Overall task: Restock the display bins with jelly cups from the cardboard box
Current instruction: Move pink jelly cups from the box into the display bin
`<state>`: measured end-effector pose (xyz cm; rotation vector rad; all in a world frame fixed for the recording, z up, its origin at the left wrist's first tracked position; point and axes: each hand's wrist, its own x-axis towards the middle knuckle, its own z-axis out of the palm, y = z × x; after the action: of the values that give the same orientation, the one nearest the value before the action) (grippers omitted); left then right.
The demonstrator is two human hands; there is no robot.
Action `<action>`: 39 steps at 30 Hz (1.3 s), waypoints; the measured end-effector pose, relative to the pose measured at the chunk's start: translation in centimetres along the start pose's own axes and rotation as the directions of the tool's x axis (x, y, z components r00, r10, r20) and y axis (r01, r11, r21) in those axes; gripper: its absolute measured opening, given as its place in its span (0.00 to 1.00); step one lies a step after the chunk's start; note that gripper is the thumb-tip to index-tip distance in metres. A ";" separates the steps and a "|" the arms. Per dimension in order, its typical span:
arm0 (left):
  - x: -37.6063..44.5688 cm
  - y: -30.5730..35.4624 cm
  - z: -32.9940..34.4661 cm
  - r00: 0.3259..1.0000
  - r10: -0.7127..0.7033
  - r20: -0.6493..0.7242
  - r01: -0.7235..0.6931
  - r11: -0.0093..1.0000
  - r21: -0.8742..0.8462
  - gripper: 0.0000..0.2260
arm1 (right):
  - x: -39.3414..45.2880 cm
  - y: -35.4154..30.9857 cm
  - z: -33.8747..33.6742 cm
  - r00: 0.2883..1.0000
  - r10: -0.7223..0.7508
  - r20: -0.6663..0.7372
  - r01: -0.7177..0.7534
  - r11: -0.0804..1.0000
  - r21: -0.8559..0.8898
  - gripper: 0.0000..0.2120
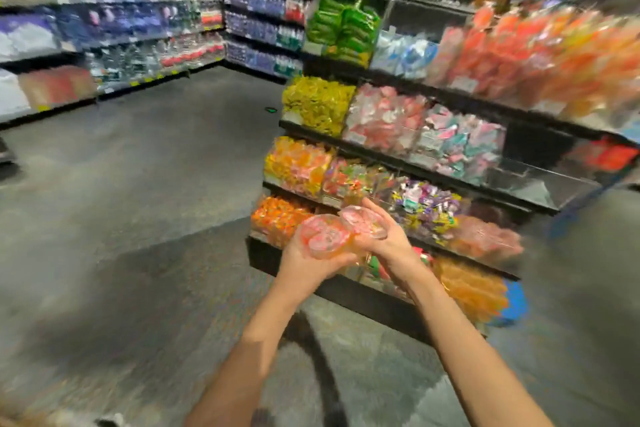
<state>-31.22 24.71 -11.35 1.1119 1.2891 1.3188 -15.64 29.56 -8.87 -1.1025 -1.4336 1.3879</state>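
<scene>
Two jelly cups are held side by side in front of the lower tiers of the display bins [408, 163]: an orange jelly cup [320, 236] with a pinkish lid is gripped by the left hand [304, 258], and a pink-lidded jelly cup [363, 222] just beside it is gripped by the right hand [388, 239]. The left hand is cupped from below, its fingers curled up round the underside and near rim of its cup, the lid being turned up toward the camera. The right hand is wrapped round the far side of its cup, fingers curled over the upper edge, so that the cup is tilted toward the left one (whether the two cups actually touch cannot be told through the blur). Both forearms are stretched forward and upward from the bottom of the view, bare, converging at the wrists. Behind the hands, clear bins stacked in stepped rows are filled with orange, yellow, pink and mixed-colour sweets. A grey floor [156, 184] is spread to the left, and blurred stocked shelves [114, 10] are seen along the back wall.
</scene>
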 end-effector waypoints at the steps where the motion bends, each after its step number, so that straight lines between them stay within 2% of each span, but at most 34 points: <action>1: 0.7 0.0 2.6 0.998 -0.002 0.063 0.002 1.000 0.007 0.26 | -0.3 0.1 -3.0 0.999 -0.003 -0.047 0.002 1.000 -0.014 0.50; 3: 1.8 0.1 7.7 0.988 -0.002 0.152 0.002 1.000 0.002 0.25 | -1.0 0.3 -8.7 0.990 -0.013 -0.138 0.009 1.000 -0.030 0.39; 6: 3.3 -0.5 15.1 0.965 0.005 0.262 -0.006 1.000 0.004 0.27 | -2.5 0.7 -16.6 0.983 -0.011 -0.182 -0.003 0.997 -0.076 0.30; 8: 4.1 -1.0 19.4 0.949 0.010 0.316 -0.004 1.000 -0.019 0.24 | -3.2 1.2 -21.5 0.981 -0.019 -0.195 -0.004 0.993 -0.117 0.30; 10: 5.0 -1.9 23.0 0.935 -0.001 0.354 0.006 1.000 -0.014 0.20 | -3.8 1.7 -25.4 0.979 -0.014 -0.203 -0.014 0.991 -0.135 0.35; 12: 5.9 -2.6 25.9 0.921 -0.007 0.389 -0.004 1.000 0.028 0.22 | -4.0 2.6 -28.7 0.968 0.012 -0.252 -0.024 0.999 -0.045 0.39; 15: 7.9 -3.9 30.0 0.899 -0.035 0.437 -0.026 0.991 0.133 0.36 | -3.3 4.6 -32.8 0.938 0.058 -0.341 -0.014 0.991 0.133 0.47; 17: 9.3 -4.1 32.9 0.885 -0.071 0.459 0.005 0.990 0.144 0.32 | -2.6 6.1 -35.0 0.934 0.083 -0.346 0.004 0.970 0.244 0.43; 19: 11.1 -4.7 36.0 0.879 -0.077 0.471 0.031 0.994 0.104 0.18 | -1.6 7.0 -37.0 0.925 0.119 -0.362 0.015 0.937 0.348 0.37; 20: 12.0 -5.2 37.5 0.875 -0.064 0.480 0.019 0.995 0.097 0.15 | -0.8 7.4 -38.0 0.908 0.144 -0.393 0.020 0.923 0.385 0.31; 21: 13.1 -5.8 39.0 0.865 -0.063 0.497 0.011 0.994 0.106 0.16 | 0.3 8.0 -39.2 0.882 0.176 -0.436 0.025 0.908 0.418 0.25; 22: 14.3 -6.8 40.6 0.858 -0.036 0.512 -0.032 0.992 0.124 0.22 | 1.5 8.3 -40.4 0.857 0.203 -0.473 0.034 0.894 0.446 0.21; 23: 15.3 -7.6 42.1 0.850 -0.027 0.527 -0.043 0.992 0.120 0.29 | 2.8 8.9 -41.7 0.829 0.220 -0.514 0.031 0.900 0.435 0.21; 24: 16.2 -8.3 43.5 0.845 -0.027 0.534 -0.049 0.990 0.129 0.32 | 4.1 9.4 -43.1 0.802 0.236 -0.549 0.015 0.910 0.413 0.26; 26: 18.1 -9.2 46.4 0.854 -0.083 0.514 -0.007 0.985 0.171 0.35 | 6.0 10.1 -46.0 0.749 0.281 -0.600 -0.022 0.916 0.402 0.34; 30: 22.3 -11.2 51.3 0.857 -0.143 0.495 0.117 0.990 0.084 0.36 | 8.5 11.3 -51.7 0.613 0.512 -0.602 -0.171 0.830 0.531 0.16; 32: 24.7 -12.2 53.2 0.867 -0.161 0.472 0.138 0.987 0.082 0.35 | 9.6 12.2 -54.1 0.523 0.621 -0.584 -0.235 0.763 0.602 0.10; 34: 26.5 -13.3 54.9 0.872 -0.193 0.450 0.174 0.981 0.084 0.36 | 10.6 13.2 -56.0 0.450 0.690 -0.567 -0.235 0.704 0.670 0.09; 36: 28.1 -14.6 56.4 0.879 -0.215 0.426 0.186 0.977 0.109 0.37 | 11.5 14.5 -57.8 0.427 0.714 -0.555 -0.191 0.672 0.716 0.10; 39: 30.8 -16.7 58.4 0.879 -0.253 0.404 0.205 0.966 0.160 0.36 | 13.2 16.0 -60.8 0.446 0.714 -0.540 -0.153 0.655 0.740 0.08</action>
<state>22.93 63.13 -26.54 1.2014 1.1353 0.7801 40.08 58.42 -22.63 -1.4583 0.0680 1.2495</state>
